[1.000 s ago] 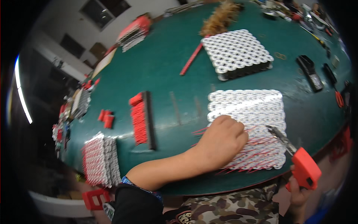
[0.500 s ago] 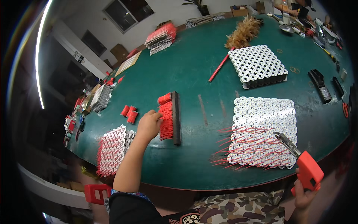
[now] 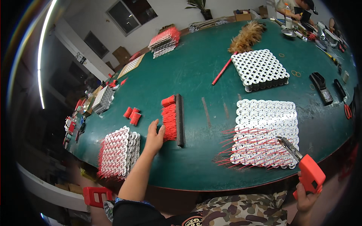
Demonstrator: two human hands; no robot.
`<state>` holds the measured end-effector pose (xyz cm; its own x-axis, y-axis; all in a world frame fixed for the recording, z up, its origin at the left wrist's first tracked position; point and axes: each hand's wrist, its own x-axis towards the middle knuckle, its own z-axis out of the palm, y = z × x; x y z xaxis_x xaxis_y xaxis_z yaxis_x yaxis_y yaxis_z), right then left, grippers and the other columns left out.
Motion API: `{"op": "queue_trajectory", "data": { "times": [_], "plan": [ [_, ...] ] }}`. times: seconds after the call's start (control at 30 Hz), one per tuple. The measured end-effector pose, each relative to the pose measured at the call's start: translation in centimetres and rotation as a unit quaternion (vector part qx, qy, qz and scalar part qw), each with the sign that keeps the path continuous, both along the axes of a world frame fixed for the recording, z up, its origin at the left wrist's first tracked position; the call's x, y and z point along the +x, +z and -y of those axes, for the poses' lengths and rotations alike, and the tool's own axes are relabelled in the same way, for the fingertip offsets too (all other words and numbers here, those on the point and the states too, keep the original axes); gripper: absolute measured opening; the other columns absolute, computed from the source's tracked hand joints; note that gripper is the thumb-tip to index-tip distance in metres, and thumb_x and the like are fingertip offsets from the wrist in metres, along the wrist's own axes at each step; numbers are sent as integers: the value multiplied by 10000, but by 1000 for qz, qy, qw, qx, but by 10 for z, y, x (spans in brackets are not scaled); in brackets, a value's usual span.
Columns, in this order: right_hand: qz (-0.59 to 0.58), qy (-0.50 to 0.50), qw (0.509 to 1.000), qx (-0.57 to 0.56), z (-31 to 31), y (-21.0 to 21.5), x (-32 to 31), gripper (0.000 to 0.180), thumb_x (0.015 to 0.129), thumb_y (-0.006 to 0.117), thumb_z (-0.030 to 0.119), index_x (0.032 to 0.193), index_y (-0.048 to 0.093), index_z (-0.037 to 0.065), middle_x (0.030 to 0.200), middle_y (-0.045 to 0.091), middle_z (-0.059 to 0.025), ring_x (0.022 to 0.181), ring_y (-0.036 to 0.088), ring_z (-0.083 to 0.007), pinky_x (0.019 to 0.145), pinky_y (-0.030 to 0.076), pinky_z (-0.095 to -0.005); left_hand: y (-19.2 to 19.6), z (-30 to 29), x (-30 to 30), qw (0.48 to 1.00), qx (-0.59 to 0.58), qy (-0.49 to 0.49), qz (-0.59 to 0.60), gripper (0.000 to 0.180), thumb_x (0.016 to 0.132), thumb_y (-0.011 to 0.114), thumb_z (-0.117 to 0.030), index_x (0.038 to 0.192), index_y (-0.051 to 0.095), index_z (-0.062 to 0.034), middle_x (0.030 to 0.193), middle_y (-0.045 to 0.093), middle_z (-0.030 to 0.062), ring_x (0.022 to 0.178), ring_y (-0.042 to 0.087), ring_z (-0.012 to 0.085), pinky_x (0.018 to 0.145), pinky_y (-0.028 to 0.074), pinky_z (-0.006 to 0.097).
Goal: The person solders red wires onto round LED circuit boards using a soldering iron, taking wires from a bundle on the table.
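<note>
My left hand [image 3: 155,138] is beside the near end of a row of short red wires [image 3: 169,122], thumb and fingers apart, with nothing visible between them. The wires lie against a long dark bar [image 3: 180,120]. In my right hand [image 3: 306,197] is a red soldering gun [image 3: 312,173], its metal tip pointing left over a board of white round discs [image 3: 266,113]. Thin red wires [image 3: 256,148] stretch across that board's nearer half, many sticking out past its left edge.
Small red wire bundles [image 3: 132,115] lie left of the row. Stacked disc boards with red wires [image 3: 115,152] stand near left. A thick disc block [image 3: 261,69], a feather duster [image 3: 247,37] and a black tray [image 3: 321,87] lie farther back. Another person [image 3: 294,9] sits far right.
My left hand has come slightly nearer to me along the wire row, its fingers going from bent together to spread. The soldering gun stays over the same board.
</note>
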<state>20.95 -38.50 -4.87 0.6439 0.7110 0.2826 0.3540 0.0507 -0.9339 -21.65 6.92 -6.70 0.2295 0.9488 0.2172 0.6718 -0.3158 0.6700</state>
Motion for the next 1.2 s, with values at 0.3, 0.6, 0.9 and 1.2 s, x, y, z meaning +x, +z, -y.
{"op": "queue_trajectory", "data": {
  "times": [0.3, 0.6, 0.9, 1.2],
  "plan": [
    [-6, -12, 1000, 9, 3, -1, -2, 417, 869, 576, -55, 1285, 547, -65, 1134, 676, -143, 721, 583, -76, 638, 477, -230, 6, 6, 24, 992, 51, -30, 113, 455, 1034, 561, -216, 1424, 473, 1, 1529, 373, 226, 1415, 395, 313, 1110, 380, 376],
    [-10, -12, 1000, 8, 6, -3, 0, 412, 876, 583, -48, 1286, 550, -64, 1143, 672, -140, 724, 579, -75, 647, 474, -233, 56, 6, 36, 962, 193, -72, -176, 197, 892, 679, -89, 1065, 681, 4, 957, 655, 159, 902, 645, 340, 810, 520, 412],
    [1, -11, 1000, -8, 5, -1, -1, 391, 876, 594, -31, 1264, 555, -67, 1110, 670, -131, 725, 577, -77, 642, 467, -235, 32, -15, 16, 988, -14, 67, -137, 181, 918, 693, -181, 918, 706, 0, 847, 692, 166, 761, 666, 304, 715, 515, 400],
    [4, -18, 1000, -6, 8, -4, 0, 393, 878, 607, -11, 1263, 557, -66, 1098, 668, -131, 729, 581, -85, 652, 468, -243, 44, -9, 21, 988, 81, 54, -122, 153, 904, 688, -171, 907, 717, -22, 862, 688, 150, 777, 668, 298, 718, 521, 408]
  ]
}}
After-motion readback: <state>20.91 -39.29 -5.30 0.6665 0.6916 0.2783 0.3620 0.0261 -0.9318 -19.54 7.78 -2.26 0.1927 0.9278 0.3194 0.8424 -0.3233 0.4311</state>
